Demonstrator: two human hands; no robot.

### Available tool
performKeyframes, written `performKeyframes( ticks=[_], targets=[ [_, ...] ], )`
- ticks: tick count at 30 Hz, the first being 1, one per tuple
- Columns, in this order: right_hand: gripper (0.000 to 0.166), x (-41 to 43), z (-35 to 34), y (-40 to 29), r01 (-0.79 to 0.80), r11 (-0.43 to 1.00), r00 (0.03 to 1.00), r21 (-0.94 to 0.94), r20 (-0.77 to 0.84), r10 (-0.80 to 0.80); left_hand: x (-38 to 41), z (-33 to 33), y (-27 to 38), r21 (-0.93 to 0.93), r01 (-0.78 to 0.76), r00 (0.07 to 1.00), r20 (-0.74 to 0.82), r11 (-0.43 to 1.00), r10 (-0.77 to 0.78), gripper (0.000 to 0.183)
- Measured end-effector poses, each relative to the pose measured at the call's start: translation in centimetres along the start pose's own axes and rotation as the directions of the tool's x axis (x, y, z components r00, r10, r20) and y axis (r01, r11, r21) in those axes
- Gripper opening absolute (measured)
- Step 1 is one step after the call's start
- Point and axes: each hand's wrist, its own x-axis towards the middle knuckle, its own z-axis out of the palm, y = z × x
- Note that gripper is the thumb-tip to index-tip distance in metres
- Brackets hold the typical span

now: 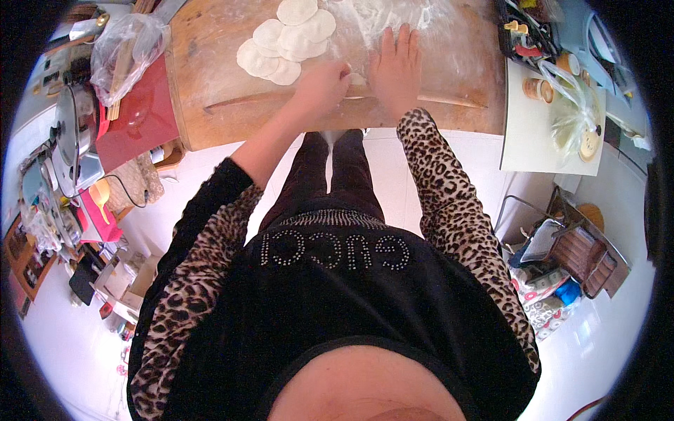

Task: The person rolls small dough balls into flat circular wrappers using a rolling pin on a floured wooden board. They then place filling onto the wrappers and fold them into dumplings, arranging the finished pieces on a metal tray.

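My left hand point(327, 84) is curled and slightly blurred over a floured wooden board point(200, 63). A small pale piece of dough point(357, 79) shows beside its fingertips; whether the fingers pinch it is hidden. To the right, my right hand point(396, 68) is palm down with fingers stretched forward, their tips near the loose white flour point(387, 16). What may be under the palm cannot be seen. A long, slender, tapered wooden piece point(455, 101) runs crosswise below both hands. Several thin round dough wrappers point(303, 42) overlap at the board's far left.
Left of the board are a red surface point(139, 116), a plastic bag with chopsticks point(126, 52) and a lidded pot point(73, 126). On the right, a pale tabletop point(526, 137) holds a jar point(537, 89) and a clear plastic bag point(574, 113). A folding chair point(579, 252) stands lower right.
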Motion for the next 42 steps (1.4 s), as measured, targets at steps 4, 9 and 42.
performKeyframes(
  ticks=[4, 9, 42],
  targets=[
    [0.051, -3.6, -1.6, -1.0, 0.001, 0.999, 0.990, 0.051, 0.144, -0.008, 1.1, 0.4, -0.6, 0.123, -0.075, 0.997, 0.011, 0.990, 0.075, 0.019],
    [0.049, -4.5, -1.7, -1.0, 0.010, 1.000, 0.986, 0.002, 0.168, -0.010, -1.2, 0.2, -1.1, -0.048, 0.110, 0.994, 0.012, 0.993, -0.110, 0.021],
    [0.052, -3.9, -0.7, -2.0, -0.032, 0.997, 0.996, 0.071, 0.089, 0.026, -0.2, -0.1, 1.3, 0.342, -0.112, 0.990, 0.122, 0.933, 0.074, 0.024]
  ],
)
